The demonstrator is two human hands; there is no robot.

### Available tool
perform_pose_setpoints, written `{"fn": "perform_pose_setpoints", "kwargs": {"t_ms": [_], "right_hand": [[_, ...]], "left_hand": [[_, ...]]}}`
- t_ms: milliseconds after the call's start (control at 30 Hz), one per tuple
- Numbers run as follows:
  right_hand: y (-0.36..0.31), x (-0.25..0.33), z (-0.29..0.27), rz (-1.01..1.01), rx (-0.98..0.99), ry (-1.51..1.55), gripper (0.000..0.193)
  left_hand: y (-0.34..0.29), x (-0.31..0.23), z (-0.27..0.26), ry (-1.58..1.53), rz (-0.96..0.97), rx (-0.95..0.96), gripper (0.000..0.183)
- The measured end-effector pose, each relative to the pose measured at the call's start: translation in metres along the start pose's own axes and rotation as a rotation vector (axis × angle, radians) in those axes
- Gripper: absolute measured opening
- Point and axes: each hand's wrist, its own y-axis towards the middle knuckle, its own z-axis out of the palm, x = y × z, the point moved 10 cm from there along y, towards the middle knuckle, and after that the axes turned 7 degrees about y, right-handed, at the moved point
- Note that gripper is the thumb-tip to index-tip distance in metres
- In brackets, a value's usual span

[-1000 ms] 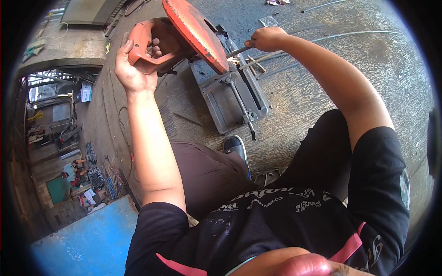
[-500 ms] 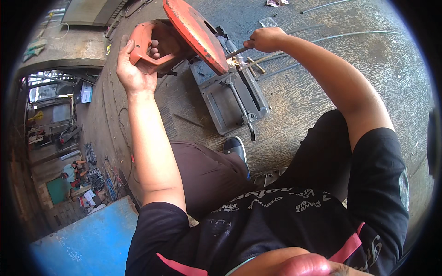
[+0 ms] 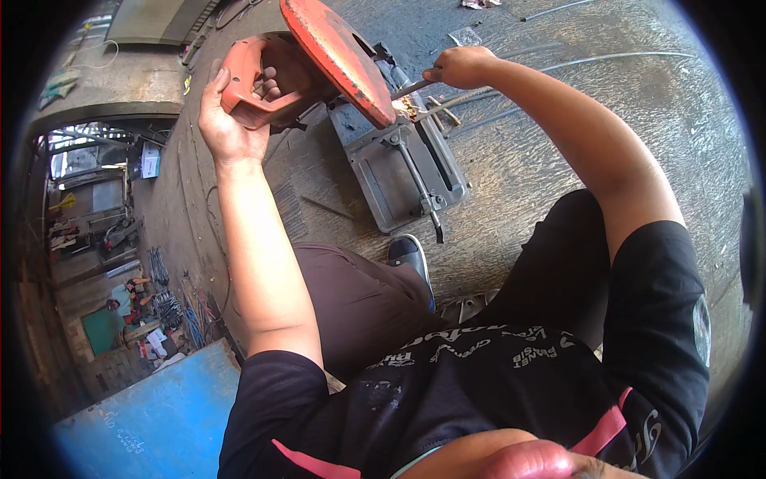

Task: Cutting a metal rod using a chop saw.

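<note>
An orange chop saw [image 3: 335, 56] stands on its grey metal base [image 3: 399, 172] on the concrete floor. My left hand [image 3: 227, 112] grips the saw's orange handle [image 3: 247, 84]. My right hand [image 3: 461, 65] holds a thin metal rod [image 3: 479, 92] that runs under the orange blade guard. Small sparks glow at the rod beside the blade [image 3: 411, 102]. A long clamp lever [image 3: 419, 188] lies across the base.
My dark shoe [image 3: 408, 254] rests near the base's front edge. More thin rods [image 3: 606, 57] lie on the floor to the right. A blue panel [image 3: 152, 415] is at lower left, with a cluttered workshop area [image 3: 120, 263] beyond it.
The saw head and my left hand have come down slightly, and sparks now show at the rod. My right hand stays on the rod.
</note>
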Motion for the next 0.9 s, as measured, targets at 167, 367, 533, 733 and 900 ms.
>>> {"fn": "perform_pose_setpoints", "kwargs": {"t_ms": [167,367,533,733,900], "right_hand": [[-0.002,0.002,0.002,-0.011,0.01,0.011,0.055],[-0.003,-0.001,0.001,0.007,0.018,0.018,0.054],[-0.006,0.003,0.001,-0.019,0.011,0.005,0.053],[-0.004,0.001,0.002,0.007,0.024,0.014,0.052],[-0.002,0.001,0.003,-0.009,0.003,-0.013,0.053]], "left_hand": [[0.0,-0.003,-0.001,0.041,0.016,-0.013,0.061],[-0.001,-0.002,0.004,0.006,0.018,-0.029,0.054],[-0.001,-0.003,0.002,0.044,0.014,-0.025,0.06],[0.001,0.001,-0.002,0.021,-0.017,-0.049,0.057],[-0.001,-0.003,0.002,0.024,0.014,-0.036,0.052]]}}
